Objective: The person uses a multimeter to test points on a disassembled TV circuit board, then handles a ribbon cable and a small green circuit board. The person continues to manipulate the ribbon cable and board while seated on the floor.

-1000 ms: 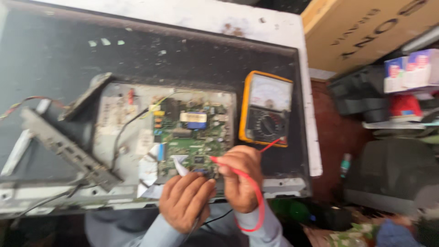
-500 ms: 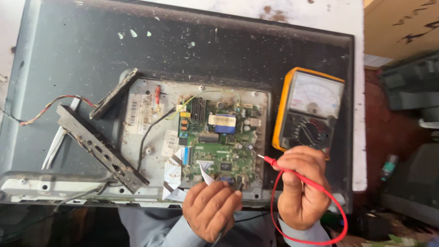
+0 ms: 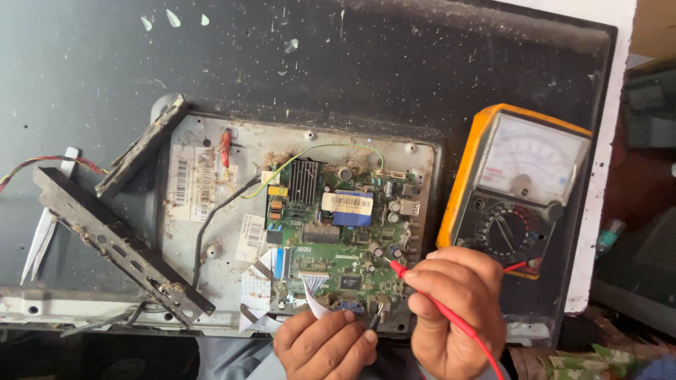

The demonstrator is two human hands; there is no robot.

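A dusty black TV back panel [image 3: 422, 63] fills the view, its green circuit board [image 3: 338, 239] lying open in the grey metal tray [image 3: 211, 232]. Since a moment ago the right hand [image 3: 451, 309] has brought the red probe [image 3: 399, 269] down onto the board, fingers pinched tight round it, so a reading looks underway. The left hand [image 3: 325, 345] is curled on a dark probe [image 3: 375, 318] at the board's bottom edge, and the yellow meter [image 3: 521, 183] sits just to the right.

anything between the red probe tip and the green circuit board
Nothing visible: the right hand holds the red test probe with its tip right at the green circuit board, among small capacitors.
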